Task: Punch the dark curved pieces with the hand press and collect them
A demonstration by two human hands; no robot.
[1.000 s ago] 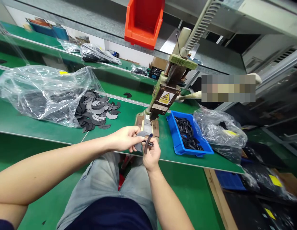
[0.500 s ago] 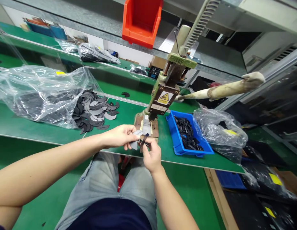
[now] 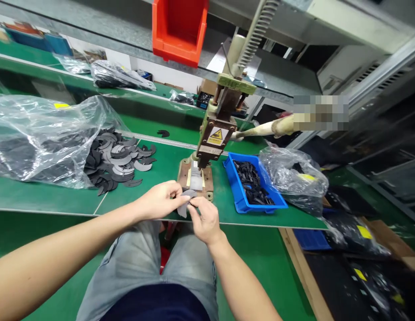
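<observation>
A grey crescent-shaped piece (image 3: 183,209) is pinched between the thumb and fingers of my left hand (image 3: 163,199). My right hand (image 3: 206,217) is closed at the right edge of that piece. Only a sliver of the dark curved piece in its fingertips shows; the rest is hidden. Both hands meet just in front of the hand press (image 3: 212,138), above the table's front edge. The press's metal base (image 3: 207,182) lies right behind my fingers.
Left, a clear plastic bag (image 3: 43,138) spills a pile of grey crescents (image 3: 118,160). Right, a blue bin (image 3: 239,207) holds small black parts, beside another plastic bag (image 3: 294,178). The press lever (image 3: 270,128) sticks out rightward. An orange bin (image 3: 178,49) hangs over the bench.
My hands have come closer together, and the dark curved piece in my right hand has moved against the grey crescent, now mostly hidden. The whole view has shifted slightly.
</observation>
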